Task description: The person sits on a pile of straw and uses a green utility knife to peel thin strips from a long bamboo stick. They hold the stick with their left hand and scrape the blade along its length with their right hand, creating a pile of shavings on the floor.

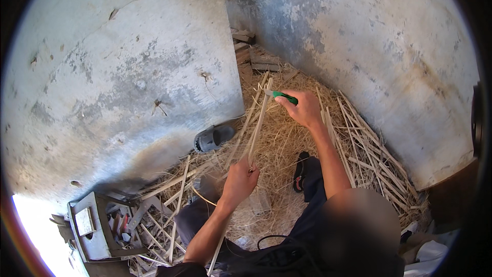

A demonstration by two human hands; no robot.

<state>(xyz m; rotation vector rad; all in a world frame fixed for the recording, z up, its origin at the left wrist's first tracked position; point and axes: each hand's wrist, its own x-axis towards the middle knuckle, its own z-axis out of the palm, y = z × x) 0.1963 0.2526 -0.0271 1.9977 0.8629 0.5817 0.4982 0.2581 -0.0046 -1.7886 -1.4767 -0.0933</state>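
Note:
My left hand [240, 182] is closed around a long pale strip that looks like split bamboo [259, 122]. The strip slants up and away from the fist, and a thin end shows below it, near my forearm. In my right hand [303, 109] is a utility knife with a green handle [285, 97]. Its blade meets the strip near the far end, where thin curled shavings [260, 88] stick out to the left. My fingers hide part of the handle.
Straw-like shavings [282, 143] cover the floor. More strips are piled along the right wall [379, 159] and at lower left. A dark sandal [214, 138] lies by the left wall, above a wooden box-like stool [97, 225] holding odds and ends. Planks [264, 64] fill the corner.

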